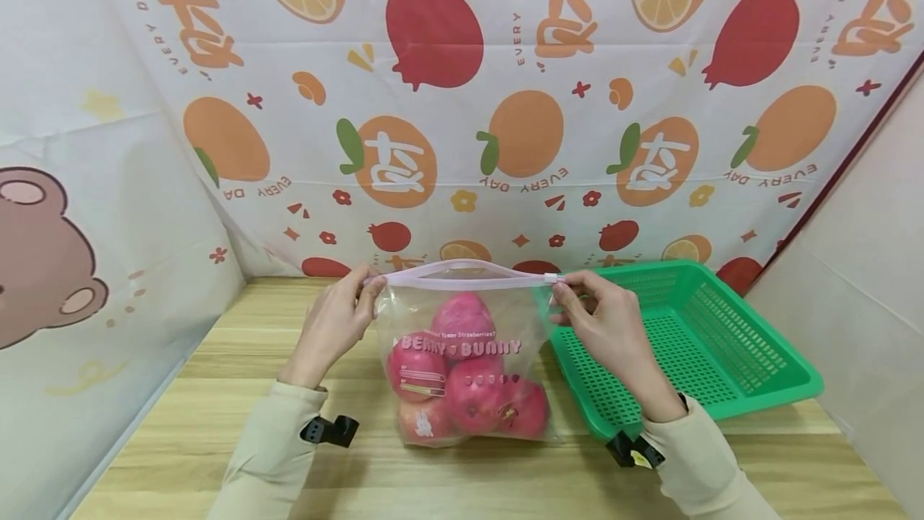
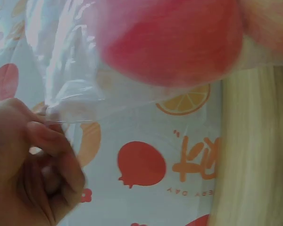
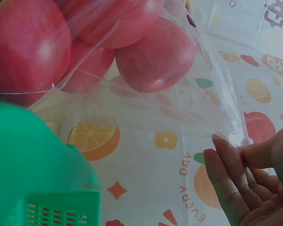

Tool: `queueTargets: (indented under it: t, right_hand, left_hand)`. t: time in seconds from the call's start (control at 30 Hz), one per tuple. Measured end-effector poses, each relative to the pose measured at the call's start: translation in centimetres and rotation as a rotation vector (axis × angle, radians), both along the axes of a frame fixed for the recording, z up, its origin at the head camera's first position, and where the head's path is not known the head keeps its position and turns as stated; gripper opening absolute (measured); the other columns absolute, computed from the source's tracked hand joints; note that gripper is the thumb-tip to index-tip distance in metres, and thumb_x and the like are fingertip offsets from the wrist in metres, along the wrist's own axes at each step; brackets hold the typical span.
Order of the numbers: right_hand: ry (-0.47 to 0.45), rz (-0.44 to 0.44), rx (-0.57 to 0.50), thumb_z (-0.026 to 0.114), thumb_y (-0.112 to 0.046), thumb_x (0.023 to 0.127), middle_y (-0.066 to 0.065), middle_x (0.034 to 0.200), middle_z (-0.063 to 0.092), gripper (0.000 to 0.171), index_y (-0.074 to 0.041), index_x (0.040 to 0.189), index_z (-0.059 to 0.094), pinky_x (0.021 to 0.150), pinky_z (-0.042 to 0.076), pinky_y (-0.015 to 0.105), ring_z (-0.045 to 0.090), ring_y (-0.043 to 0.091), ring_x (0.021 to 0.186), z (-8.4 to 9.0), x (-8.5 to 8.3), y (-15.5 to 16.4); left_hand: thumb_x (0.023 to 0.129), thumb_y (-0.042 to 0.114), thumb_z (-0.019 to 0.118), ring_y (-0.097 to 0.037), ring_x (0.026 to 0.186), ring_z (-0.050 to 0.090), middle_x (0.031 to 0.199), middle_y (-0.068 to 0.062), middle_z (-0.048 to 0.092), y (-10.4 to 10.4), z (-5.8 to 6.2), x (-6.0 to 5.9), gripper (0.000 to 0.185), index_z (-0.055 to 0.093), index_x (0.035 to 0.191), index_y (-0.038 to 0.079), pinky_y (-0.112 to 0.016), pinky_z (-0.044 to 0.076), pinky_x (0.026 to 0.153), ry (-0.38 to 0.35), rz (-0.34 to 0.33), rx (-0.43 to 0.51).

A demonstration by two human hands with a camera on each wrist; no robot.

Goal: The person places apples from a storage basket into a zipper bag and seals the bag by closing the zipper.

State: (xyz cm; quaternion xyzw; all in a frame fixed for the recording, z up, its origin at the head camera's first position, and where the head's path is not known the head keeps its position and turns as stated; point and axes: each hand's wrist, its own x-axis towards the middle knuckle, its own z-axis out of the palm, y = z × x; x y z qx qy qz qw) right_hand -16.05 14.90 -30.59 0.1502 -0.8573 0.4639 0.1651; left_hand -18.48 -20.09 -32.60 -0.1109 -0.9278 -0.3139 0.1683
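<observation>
A clear plastic slider bag printed "BERRY BUNNY" stands upright on the table, its pink zip top partly parted in the middle. Inside it are several red apples, seen close up as an apple in the right wrist view. My left hand pinches the bag's top left corner between thumb and fingers. At the opposite corner, my right hand pinches the zip end at the small white slider. How far the fingertips cover the slider is hard to tell.
A green plastic basket with perforated sides sits to the right, just behind my right hand. The wooden table runs back to a fruit-print cloth. Another cloth with a bear print hangs on the left.
</observation>
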Motion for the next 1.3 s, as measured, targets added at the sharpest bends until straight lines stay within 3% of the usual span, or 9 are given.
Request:
queueTargets:
  t: [0.1, 0.2, 0.37, 0.43, 0.53, 0.67, 0.77, 0.93, 1.3]
  right_hand:
    - [0.021, 0.008, -0.013, 0.065, -0.017, 0.100, 0.008, 0.086, 0.075, 0.015, -0.004, 0.104, 0.071, 0.063, 0.059, 0.025, 0.076, 0.013, 0.071, 0.0, 0.0, -0.2]
    - [0.040, 0.025, -0.020, 0.065, -0.017, 0.100, 0.008, 0.087, 0.075, 0.015, -0.004, 0.105, 0.071, 0.067, 0.060, 0.025, 0.075, 0.012, 0.072, -0.1, 0.0, -0.4]
    - [0.064, 0.041, -0.015, 0.066, -0.017, 0.099, 0.005, 0.085, 0.075, 0.014, -0.006, 0.104, 0.072, 0.069, 0.060, 0.023, 0.073, 0.009, 0.071, -0.2, 0.0, -0.7]
    - [0.069, 0.045, -0.020, 0.066, -0.017, 0.099, 0.005, 0.084, 0.075, 0.013, -0.006, 0.104, 0.072, 0.069, 0.060, 0.023, 0.073, 0.010, 0.071, -0.2, 0.1, -0.8]
    - [0.084, 0.051, -0.018, 0.067, -0.016, 0.098, 0.005, 0.086, 0.075, 0.013, -0.006, 0.104, 0.072, 0.069, 0.060, 0.023, 0.074, 0.010, 0.071, -0.2, 0.1, -0.9]
    - [0.111, 0.056, -0.010, 0.068, -0.015, 0.098, 0.005, 0.087, 0.076, 0.014, -0.005, 0.105, 0.073, 0.068, 0.060, 0.023, 0.074, 0.010, 0.072, -0.2, 0.3, -1.1]
    - [0.129, 0.069, -0.016, 0.068, -0.014, 0.097, 0.006, 0.087, 0.076, 0.014, -0.005, 0.106, 0.073, 0.067, 0.060, 0.023, 0.074, 0.010, 0.072, -0.3, 0.3, -1.2]
    - [0.175, 0.091, -0.013, 0.067, -0.013, 0.098, 0.005, 0.088, 0.077, 0.013, -0.006, 0.107, 0.074, 0.062, 0.058, 0.023, 0.073, 0.011, 0.071, -0.5, 0.4, -1.4]
    - [0.209, 0.090, -0.020, 0.066, -0.011, 0.097, 0.006, 0.090, 0.077, 0.014, -0.006, 0.108, 0.074, 0.062, 0.061, 0.034, 0.074, 0.012, 0.070, -0.7, 0.5, -1.2]
  left_hand:
    - [0.107, 0.033, 0.051, -0.013, 0.050, 0.053, 0.068, 0.000, 0.059, -0.2, 0.5, 0.1, 0.021, 0.059, 0.101, 0.014, -0.033, 0.039, 0.051, -0.035, -0.011, -0.025]
    - [0.106, 0.031, 0.056, -0.019, 0.062, 0.060, 0.079, -0.004, 0.068, -0.1, 1.1, 0.3, 0.019, 0.062, 0.106, 0.013, -0.034, 0.042, 0.055, -0.024, 0.012, -0.069]
    - [0.101, 0.017, 0.063, -0.033, 0.086, 0.063, 0.102, -0.018, 0.067, 1.4, 1.8, 0.8, 0.018, 0.065, 0.112, 0.003, -0.045, 0.048, 0.069, 0.114, 0.053, -0.081]
    - [0.099, 0.010, 0.063, -0.035, 0.089, 0.060, 0.104, -0.019, 0.064, 2.6, 2.2, 0.9, 0.018, 0.065, 0.114, 0.001, -0.048, 0.048, 0.075, 0.197, 0.020, -0.051]
    - [0.099, 0.004, 0.061, -0.033, 0.092, 0.060, 0.107, -0.019, 0.065, 4.7, 2.8, 1.0, 0.018, 0.065, 0.115, -0.001, -0.048, 0.048, 0.082, 0.315, -0.085, -0.004]
    - [0.102, 0.008, 0.055, -0.031, 0.102, 0.065, 0.112, -0.015, 0.068, 8.1, 3.8, 1.4, 0.019, 0.067, 0.115, 0.000, -0.051, 0.050, 0.095, 0.421, -0.237, -0.003]
    - [0.103, 0.020, 0.058, -0.028, 0.113, 0.066, 0.118, -0.011, 0.070, 10.4, 4.5, 1.6, 0.024, 0.069, 0.117, 0.004, -0.049, 0.051, 0.101, 0.429, -0.302, -0.050]
    - [0.099, 0.029, 0.067, -0.024, 0.107, 0.070, 0.120, -0.006, 0.071, 13.1, 4.9, 1.6, 0.029, 0.069, 0.120, 0.009, -0.040, 0.057, 0.092, 0.404, -0.351, -0.125]
    - [0.098, 0.019, 0.069, -0.010, 0.086, 0.069, 0.101, 0.002, 0.076, 14.2, 4.6, 0.4, 0.013, 0.075, 0.108, 0.012, -0.030, 0.054, 0.083, 0.391, -0.509, -0.028]
